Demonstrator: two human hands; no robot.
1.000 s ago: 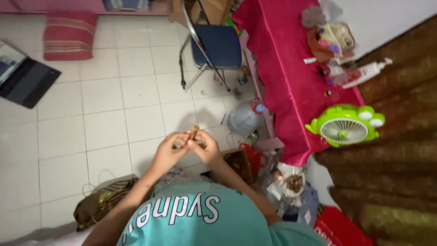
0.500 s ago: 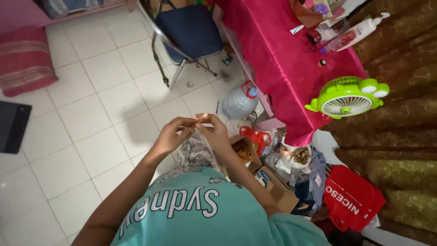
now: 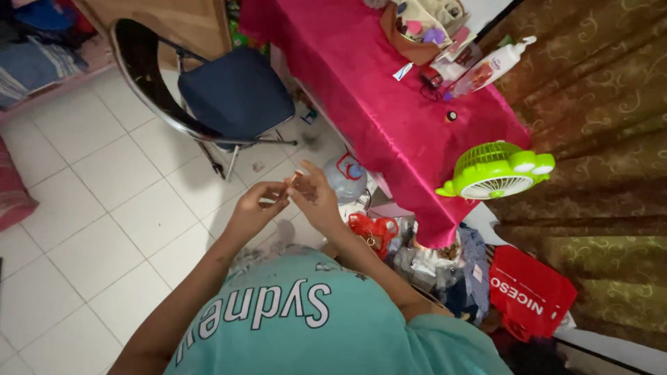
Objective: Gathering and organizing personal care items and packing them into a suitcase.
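— Which way is that little thing pointing?

— I'm holding a small brownish stick [image 3: 292,181] out in front of my chest, above the white tiled floor [image 3: 104,201]. Its long axis is running slantwise, the top end tilting up and away from me. My right hand [image 3: 316,201] is pinching it near the top, and my left hand [image 3: 253,208] is curling its fingers in toward the lower end; I can't tell whether they're touching it.

— Any packages around?

— A red bag [image 3: 529,295] with white lettering is lying low on my right. A white pump bottle [image 3: 490,67] is lying on the shiny pink tablecloth [image 3: 375,90], and a round green plastic fan [image 3: 495,170] is sitting at the table's near edge. A clear water jug [image 3: 345,178] is standing just beyond my hands, beside a metal chair [image 3: 233,94] with a dark blue padded seat
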